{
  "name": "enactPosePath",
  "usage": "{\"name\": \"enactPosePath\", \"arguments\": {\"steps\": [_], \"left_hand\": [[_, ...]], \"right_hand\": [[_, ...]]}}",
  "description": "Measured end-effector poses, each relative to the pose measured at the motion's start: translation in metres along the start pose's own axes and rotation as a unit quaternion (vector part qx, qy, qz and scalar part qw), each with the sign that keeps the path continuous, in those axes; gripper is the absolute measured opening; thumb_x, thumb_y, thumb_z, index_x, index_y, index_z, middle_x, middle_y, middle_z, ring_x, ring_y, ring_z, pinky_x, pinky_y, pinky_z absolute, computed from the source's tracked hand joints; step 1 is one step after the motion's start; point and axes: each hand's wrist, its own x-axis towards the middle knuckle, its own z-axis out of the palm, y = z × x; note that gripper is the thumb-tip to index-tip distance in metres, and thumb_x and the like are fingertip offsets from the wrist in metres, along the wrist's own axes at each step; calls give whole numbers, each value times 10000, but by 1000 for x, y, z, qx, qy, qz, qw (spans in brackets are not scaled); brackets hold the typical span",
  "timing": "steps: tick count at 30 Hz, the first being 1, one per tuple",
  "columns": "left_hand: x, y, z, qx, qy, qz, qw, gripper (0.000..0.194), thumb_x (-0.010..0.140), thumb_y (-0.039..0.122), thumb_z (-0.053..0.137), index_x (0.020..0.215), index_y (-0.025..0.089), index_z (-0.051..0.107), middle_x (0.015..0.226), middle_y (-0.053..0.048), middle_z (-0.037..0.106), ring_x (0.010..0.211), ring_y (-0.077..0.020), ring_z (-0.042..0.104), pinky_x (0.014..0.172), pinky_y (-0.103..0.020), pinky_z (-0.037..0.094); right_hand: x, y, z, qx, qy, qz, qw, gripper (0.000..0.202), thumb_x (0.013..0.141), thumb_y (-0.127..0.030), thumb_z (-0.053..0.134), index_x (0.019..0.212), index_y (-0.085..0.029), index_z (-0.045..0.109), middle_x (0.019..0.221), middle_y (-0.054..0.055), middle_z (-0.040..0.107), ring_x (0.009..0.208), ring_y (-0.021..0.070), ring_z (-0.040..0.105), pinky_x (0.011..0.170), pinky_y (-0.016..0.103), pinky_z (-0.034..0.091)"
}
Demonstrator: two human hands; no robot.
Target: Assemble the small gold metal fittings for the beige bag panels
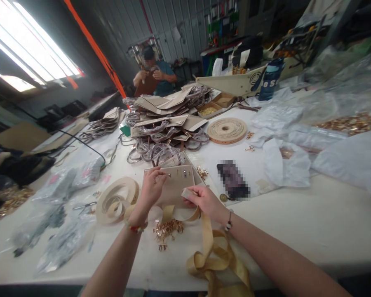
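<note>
Pale beige is the small piece that we see gripped between the thumb and the fingers of the right hand. The left hand is with bent fingers over a beige panel, close to a small metal fitting; whether these fingers grasp it, we cannot tell. The panel lies on the white table, toward the near edge, with both hands at its sides, and we notice a few more small fittings along its far side.

Just in front of the panel, nearer to the table's near edge, we find a heap of golden fittings. To its right, a yellowish ribbon falls in loose loops down to the near edge. Left of the left hand we see a roll of tape, and beside this roll, scissors and plastic bags.

Right of the panel lies a dark blurred object. Toward the table's far edge we observe a stack of panels with wrapped handles, a wide coil and, farther right, a blue bottle. Behind the stack, a person in a blue shirt holds a brown piece.
</note>
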Motion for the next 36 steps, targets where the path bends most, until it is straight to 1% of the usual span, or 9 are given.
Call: {"name": "enactPosePath", "arguments": {"steps": [4, 9, 15, 19, 24, 27, 30, 33, 36], "left_hand": [[11, -6, 6, 40, -27, 2, 999, 126, 819, 264, 618, 819, 226, 738, 1273, -112, 647, 1228, -366, 526, 1066, -597, 363], [9, -2, 11, 84, -37, 20, 996, 135, 853, 259, 606, 840, 242, 738, 1361, -99, 601, 1283, -387, 464, 1074, -621, 333], [-4, -7, 12, 198, 35, 149, 968, 351, 932, 293, 572, 1273, 251, 645, 1424, -112, 584, 1262, -339, 508, 1036, -505, 392], [-21, -23, 19, 256, -52, 228, 938, 398, 1016, 287, 418, 1368, 223, 591, 1409, -100, 617, 1308, -280, 529, 1075, -447, 353], [-35, -40, 26, 310, -135, 221, 915, 666, 989, 449, 439, 1553, 109, 339, 1602, -158, 353, 1524, -379, 192, 1131, -545, 255], [-35, -35, 17, 268, -132, 203, 932, 622, 987, 436, 442, 1534, 144, 391, 1601, -150, 359, 1522, -391, 193, 1133, -567, 246], [-38, -15, 2, 135, -121, 197, 963, 470, 1018, 391, 378, 1417, 221, 559, 1515, -123, 506, 1436, -338, 396, 1109, -518, 329], [-46, 12, -8, -21, -163, 157, 974, 385, 985, 421, 488, 1249, 216, 680, 1228, -109, 720, 1122, -262, 659, 963, -397, 488], [-56, 33, -9, -81, -196, 88, 973, 274, 886, 395, 664, 1070, 211, 752, 976, -60, 783, 856, -209, 711, 791, -298, 533]], "right_hand": [[1, 4, -1, 3, -11, 15, 1000, 502, 706, -493, 825, 1073, -168, 715, 899, 48, 778, 799, 174, 723, 812, 321, 573], [-2, 1, -3, -71, -17, 11, 997, 391, 745, -527, 783, 772, -161, 650, 727, 39, 747, 643, 149, 683, 671, 281, 552], [-6, -2, -3, -160, 2, -11, 987, 363, 822, -471, 716, 712, -190, 516, 674, 17, 704, 568, 123, 598, 520, 224, 416], [-6, -5, -3, -191, 32, -43, 980, 325, 774, -386, 756, 674, -183, 522, 625, -15, 641, 546, 100, 519, 523, 221, 376], [-3, -3, -3, -78, 14, -27, 996, 255, 745, -333, 759, 906, -169, 649, 693, -10, 676, 605, 128, 597, 624, 260, 476], [-2, -1, -4, -94, 1, -24, 995, 255, 739, -269, 737, 966, -156, 718, 805, 25, 730, 680, 145, 635, 676, 273, 488], [-2, -1, -5, -136, -3, -31, 990, 273, 739, -264, 750, 992, -162, 762, 913, 44, 765, 756, 168, 664, 725, 288, 496], [-4, -3, -4, -170, 23, -47, 984, 254, 719, -321, 798, 917, -161, 784, 869, 41, 769, 760, 183, 664, 706, 285, 486], [-5, -5, -3, -184, 45, -54, 980, 290, 665, -401, 854, 781, -152, 759, 750, 25, 736, 679, 162, 625, 642, 266, 455]]}}
